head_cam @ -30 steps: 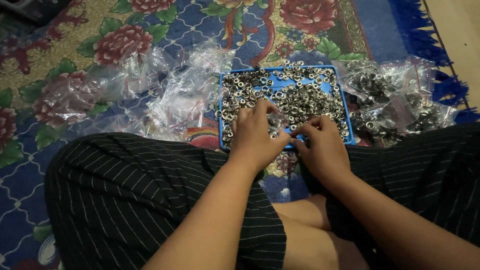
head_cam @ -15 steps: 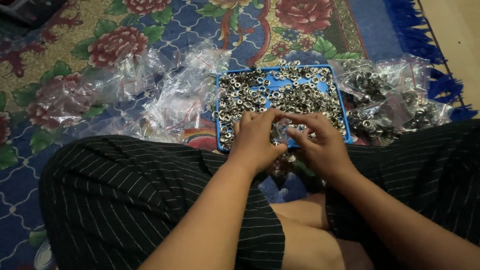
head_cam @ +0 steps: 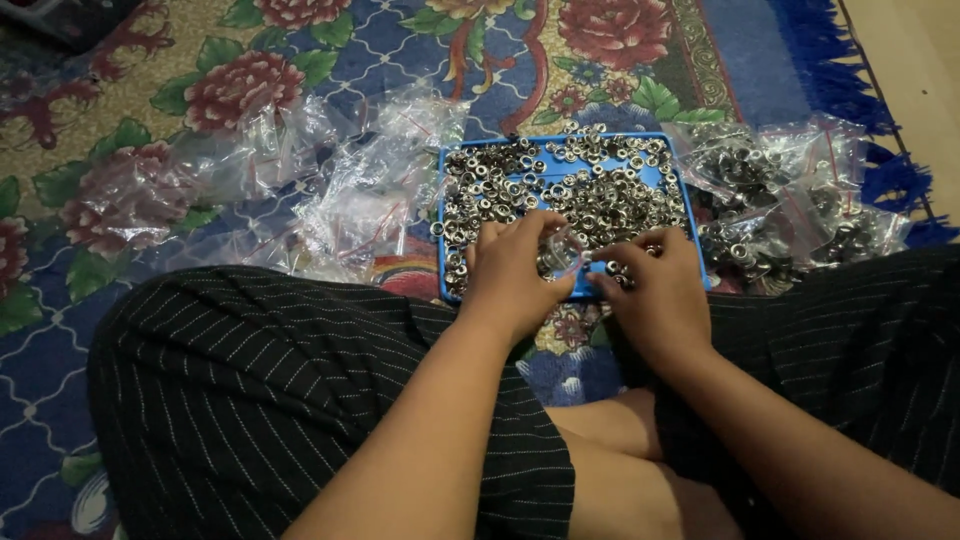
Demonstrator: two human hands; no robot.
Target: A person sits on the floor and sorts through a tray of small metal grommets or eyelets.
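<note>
A blue tray [head_cam: 655, 142] lies on the rug in front of my crossed legs, heaped with several small silver metal rings [head_cam: 600, 195]. My left hand [head_cam: 515, 270] rests at the tray's near edge and pinches a small clear plastic bag [head_cam: 562, 250]. My right hand [head_cam: 655, 290] is just to its right, fingers curled, holding a few metal rings at the fingertips next to the bag's mouth. Both hands hide the tray's near rim.
Several empty clear plastic bags [head_cam: 350, 190] lie scattered left of the tray. Bags filled with metal rings [head_cam: 780, 200] are piled to its right. A flowered rug [head_cam: 250, 80] with a blue fringe [head_cam: 880, 150] covers the floor. My knees in black striped cloth [head_cam: 250, 400] flank the tray.
Both hands have drawn together at the tray's near edge; the small clear bag now shows between them, and the right hand has gathered rings beside it.
</note>
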